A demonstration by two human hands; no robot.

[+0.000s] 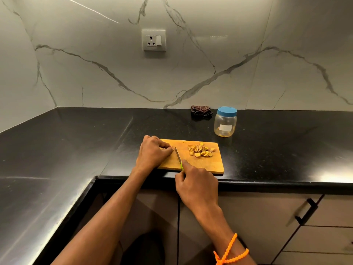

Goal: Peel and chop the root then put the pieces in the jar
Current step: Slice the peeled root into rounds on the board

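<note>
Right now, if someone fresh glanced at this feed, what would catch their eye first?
Probably the wooden cutting board at the counter's front edge, where the left hand pins a bit of root while the right hand holds a green-handled knife. Next, the yellow pile of cut pieces on the board's right side. Behind it stands a clear jar with its blue lid on.

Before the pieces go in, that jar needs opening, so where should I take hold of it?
Grip the jar round its clear body with one hand, coming from the front, and twist the blue lid from above. It stands upright, apart from the cutting board.
</note>
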